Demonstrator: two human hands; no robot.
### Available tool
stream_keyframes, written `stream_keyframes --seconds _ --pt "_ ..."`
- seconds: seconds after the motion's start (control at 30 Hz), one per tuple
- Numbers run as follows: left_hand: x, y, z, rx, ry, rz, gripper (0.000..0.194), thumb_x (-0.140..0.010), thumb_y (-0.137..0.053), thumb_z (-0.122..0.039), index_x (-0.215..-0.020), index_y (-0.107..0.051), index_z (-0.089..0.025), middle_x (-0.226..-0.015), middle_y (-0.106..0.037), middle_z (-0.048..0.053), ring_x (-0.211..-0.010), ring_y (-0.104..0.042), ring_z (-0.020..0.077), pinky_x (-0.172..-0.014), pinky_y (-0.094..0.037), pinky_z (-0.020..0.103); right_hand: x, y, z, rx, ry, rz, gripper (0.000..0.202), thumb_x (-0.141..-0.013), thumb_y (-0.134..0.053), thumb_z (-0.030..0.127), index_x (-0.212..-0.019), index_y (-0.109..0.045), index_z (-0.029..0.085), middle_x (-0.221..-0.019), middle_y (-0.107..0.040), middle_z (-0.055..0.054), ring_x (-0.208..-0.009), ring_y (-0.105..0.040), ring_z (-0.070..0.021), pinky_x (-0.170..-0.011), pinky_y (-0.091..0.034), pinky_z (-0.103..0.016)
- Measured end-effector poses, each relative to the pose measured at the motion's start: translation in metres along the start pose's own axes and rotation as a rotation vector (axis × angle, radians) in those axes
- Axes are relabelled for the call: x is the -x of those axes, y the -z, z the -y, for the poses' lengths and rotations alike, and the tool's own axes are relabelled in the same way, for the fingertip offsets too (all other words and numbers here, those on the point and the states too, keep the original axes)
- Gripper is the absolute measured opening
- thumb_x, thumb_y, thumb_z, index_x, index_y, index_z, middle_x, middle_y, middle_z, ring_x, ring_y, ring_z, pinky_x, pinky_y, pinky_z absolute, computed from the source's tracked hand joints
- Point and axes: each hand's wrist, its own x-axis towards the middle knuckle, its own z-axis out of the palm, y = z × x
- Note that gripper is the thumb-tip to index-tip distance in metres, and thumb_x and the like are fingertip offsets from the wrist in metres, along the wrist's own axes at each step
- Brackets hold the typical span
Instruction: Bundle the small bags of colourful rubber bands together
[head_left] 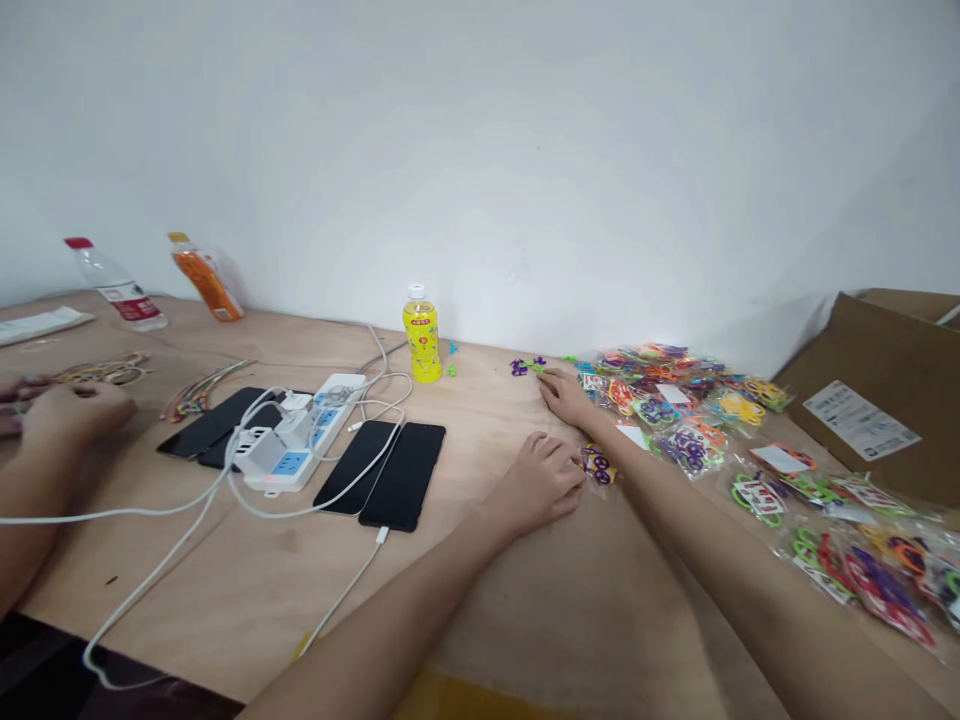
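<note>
My left hand [538, 482] rests low on the wooden table with its fingers curled. Its fingertips meet the edge of a small clear bag [598, 466] with purple and yellow plastic pieces, and the palm side is hidden. Farther back, my right hand [566, 394] reaches across to a little group of purple plastic pieces [519, 368]. Its fingertips close on a small green plastic piece [535, 367] at the edge of that group; the thumb is mostly hidden. Beside the yellow bottle [423, 338] lie a tiny blue piece [453, 348] and a tiny green piece [451, 370].
Many bagged colourful pieces [694, 445] cover the right side, before an open cardboard box [862, 400]. Left are phones [405, 478], a power strip [322, 420] with tangled white cables, and two more bottles. Another person's hands [71, 415] work at the far left beside thin cords.
</note>
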Motion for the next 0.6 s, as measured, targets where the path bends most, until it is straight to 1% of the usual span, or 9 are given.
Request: stream_keyframes --seconds 0.07,0.1,0.2,0.23,0.27,0.37,0.47,0.53,0.6 --pt "0.0 0.0 -0.002 0.037 -0.017 0.0 0.018 -0.096 -0.055 -0.025 -0.108 -0.067 -0.019 -0.121 -0.066 0.012 -0.116 -0.056 0.0288 -0.109 -0.035 0.048 0.003 0.004 0.0 -0.028 -0.027 -0.028 0.033 -0.088 -0.053 0.02 -0.112 -0.074 0.014 -0.125 -0.07 -0.017 -0.114 -0.064 -0.0277 -0.106 -0.047 -0.046" --pt "0.001 -0.001 -0.003 0.074 -0.017 0.001 0.022 -0.095 -0.057 -0.026 -0.115 -0.065 -0.019 -0.127 -0.064 0.013 -0.121 -0.055 0.0294 -0.11 -0.035 0.047 0.005 0.008 0.001 -0.043 -0.045 -0.041 0.031 -0.088 -0.053 0.021 -0.109 -0.075 0.015 -0.118 -0.073 -0.015 -0.104 -0.067 -0.026 -0.099 -0.051 -0.044" --pt "0.003 -0.005 -0.003 0.203 -0.004 0.03 0.052 -0.091 -0.064 -0.032 -0.14 -0.05 -0.021 -0.149 -0.052 0.013 -0.136 -0.047 0.0302 -0.114 -0.033 0.045 0.015 0.023 0.008 -0.1 -0.103 -0.082 0.029 -0.089 -0.053 0.03 -0.101 -0.074 0.014 -0.1 -0.076 -0.012 -0.082 -0.07 -0.0218 -0.079 -0.057 -0.037" --pt "0.004 -0.007 -0.004 0.234 0.006 0.044 0.06 -0.09 -0.066 -0.034 -0.145 -0.045 -0.022 -0.153 -0.049 0.013 -0.139 -0.045 0.0302 -0.116 -0.032 0.046 0.02 0.03 0.011 -0.133 -0.119 -0.103 0.029 -0.089 -0.055 0.033 -0.098 -0.075 0.014 -0.097 -0.076 -0.012 -0.079 -0.07 -0.0213 -0.076 -0.057 -0.036" --pt "0.004 -0.008 -0.004 0.253 0.018 0.055 0.063 -0.091 -0.066 -0.035 -0.148 -0.042 -0.023 -0.155 -0.047 0.012 -0.141 -0.044 0.0301 -0.117 -0.03 0.046 0.027 0.038 0.015 -0.169 -0.13 -0.126 0.028 -0.087 -0.058 0.036 -0.096 -0.075 0.015 -0.097 -0.077 -0.011 -0.079 -0.07 -0.0212 -0.075 -0.056 -0.035" --pt "0.003 -0.011 -0.006 0.263 0.067 0.058 0.058 -0.093 -0.063 -0.034 -0.147 -0.043 -0.022 -0.153 -0.049 0.013 -0.14 -0.046 0.0297 -0.117 -0.03 0.047 0.058 0.063 0.027 -0.256 -0.167 -0.173 0.027 -0.084 -0.065 0.041 -0.093 -0.075 0.017 -0.094 -0.077 -0.009 -0.077 -0.069 -0.0212 -0.07 -0.056 -0.033" --pt "0.0 -0.013 -0.009 0.246 0.106 0.039 0.052 -0.095 -0.059 -0.029 -0.143 -0.045 -0.019 -0.148 -0.054 0.014 -0.136 -0.05 0.0281 -0.114 -0.034 0.044 0.098 0.081 0.037 -0.3 -0.221 -0.168 0.029 -0.085 -0.067 0.044 -0.096 -0.074 0.019 -0.094 -0.076 -0.008 -0.073 -0.069 -0.0206 -0.066 -0.056 -0.033" --pt "-0.003 -0.013 -0.01 0.22 0.133 0.028 0.048 -0.095 -0.059 -0.026 -0.141 -0.048 -0.018 -0.142 -0.059 0.013 -0.13 -0.055 0.0274 -0.111 -0.037 0.043 0.124 0.086 0.042 -0.34 -0.253 -0.162 0.029 -0.086 -0.067 0.044 -0.101 -0.073 0.021 -0.104 -0.075 -0.009 -0.079 -0.071 -0.0213 -0.068 -0.057 -0.033" --pt "-0.005 -0.013 -0.012 0.193 0.162 0.022 0.047 -0.093 -0.06 -0.023 -0.139 -0.05 -0.017 -0.137 -0.062 0.013 -0.125 -0.058 0.0273 -0.108 -0.04 0.042 0.143 0.084 0.046 -0.384 -0.271 -0.154 0.028 -0.087 -0.067 0.041 -0.108 -0.072 0.023 -0.11 -0.074 -0.008 -0.087 -0.072 -0.0226 -0.075 -0.058 -0.035"
